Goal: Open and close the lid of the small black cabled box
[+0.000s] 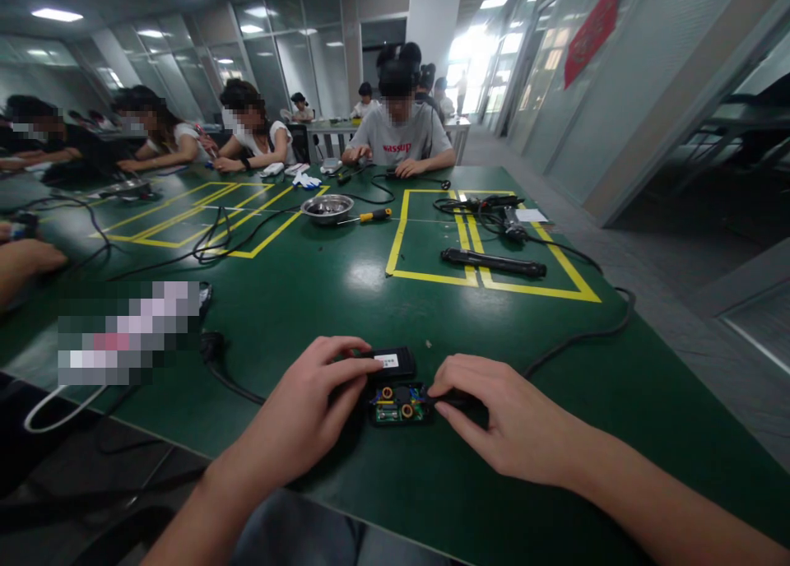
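A small open black case (401, 420) lies on the green table, with a circuit board (388, 413) inside that carries copper-wound ring coils and coloured wires. Just beyond it is its black cover (404, 364), which bears a white label. My left hand (318, 393) is closed at the cover's left end, index fingertip by the label; the thumb is beside the case's left end. With thumb and index finger, my right hand (494, 410) pinches a black cable (460, 401) where it enters the case's right end. The exact fingertip contact is partly hidden.
A power strip (139, 327), blurred out, and a black plug (213, 345) are at left. Further back are a metal bowl (327, 209), a yellow-black screwdriver (375, 215), a black tube (494, 263) and coiled cables. Co-workers sit around; one person's hand (30, 262) is at far left.
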Demonstrator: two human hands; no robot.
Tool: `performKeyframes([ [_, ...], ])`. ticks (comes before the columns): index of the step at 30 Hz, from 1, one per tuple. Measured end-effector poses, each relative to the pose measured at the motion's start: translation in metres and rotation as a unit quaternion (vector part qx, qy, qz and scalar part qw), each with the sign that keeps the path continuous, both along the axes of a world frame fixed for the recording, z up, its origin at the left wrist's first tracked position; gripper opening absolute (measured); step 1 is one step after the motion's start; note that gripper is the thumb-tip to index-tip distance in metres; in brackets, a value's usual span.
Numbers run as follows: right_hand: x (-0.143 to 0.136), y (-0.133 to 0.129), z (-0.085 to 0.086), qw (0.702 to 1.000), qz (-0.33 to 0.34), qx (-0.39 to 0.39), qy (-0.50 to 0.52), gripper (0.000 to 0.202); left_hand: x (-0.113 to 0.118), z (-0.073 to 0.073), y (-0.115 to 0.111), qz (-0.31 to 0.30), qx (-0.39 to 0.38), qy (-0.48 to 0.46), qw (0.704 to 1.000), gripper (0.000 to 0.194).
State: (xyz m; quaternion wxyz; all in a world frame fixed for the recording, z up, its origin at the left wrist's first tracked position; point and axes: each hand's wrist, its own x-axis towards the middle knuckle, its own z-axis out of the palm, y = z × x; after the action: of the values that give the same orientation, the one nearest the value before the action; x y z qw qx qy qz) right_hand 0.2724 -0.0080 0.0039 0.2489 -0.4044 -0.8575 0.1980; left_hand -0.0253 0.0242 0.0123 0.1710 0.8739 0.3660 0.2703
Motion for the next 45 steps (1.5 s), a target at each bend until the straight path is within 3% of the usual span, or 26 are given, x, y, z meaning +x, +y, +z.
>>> performKeyframes([
  [6,-0.001,-0.001,0.004,1.0,-0.002,-0.024,-0.007,0.014,0.013,-0.003,0.016,0.027,-0.053,0.05,0.997,0.032],
  [14,-0.002,-0.002,0.005,0.999,-0.015,-0.038,0.003,0.017,0.008,-0.008,0.016,0.039,-0.055,0.004,0.998,0.031],
  [18,-0.001,-0.003,0.005,0.998,-0.035,-0.059,0.008,0.018,0.004,-0.008,0.004,-0.021,-0.009,-0.04,0.999,0.03],
  [21,-0.001,-0.005,0.004,0.997,-0.038,-0.071,0.017,0.031,0.002,-0.006,-0.006,-0.081,-0.009,-0.046,0.996,0.032],
  [26,0.0,-0.004,0.001,0.998,-0.031,-0.058,0.013,0.055,0.005,-0.006,-0.014,-0.093,-0.026,-0.057,0.994,0.03],
  [32,-0.003,0.0,0.001,0.999,-0.018,-0.045,-0.021,0.032,0.008,-0.008,-0.016,-0.08,-0.026,-0.053,0.995,0.033],
  [39,-0.002,0.0,0.002,0.999,-0.012,-0.024,-0.024,0.03,0.009,-0.01,-0.017,-0.056,-0.015,-0.011,0.998,0.043],
  [45,-0.003,0.001,0.001,0.999,-0.015,-0.011,-0.027,0.035,0.01,-0.011,-0.018,-0.055,-0.002,0.0,0.998,0.037],
])
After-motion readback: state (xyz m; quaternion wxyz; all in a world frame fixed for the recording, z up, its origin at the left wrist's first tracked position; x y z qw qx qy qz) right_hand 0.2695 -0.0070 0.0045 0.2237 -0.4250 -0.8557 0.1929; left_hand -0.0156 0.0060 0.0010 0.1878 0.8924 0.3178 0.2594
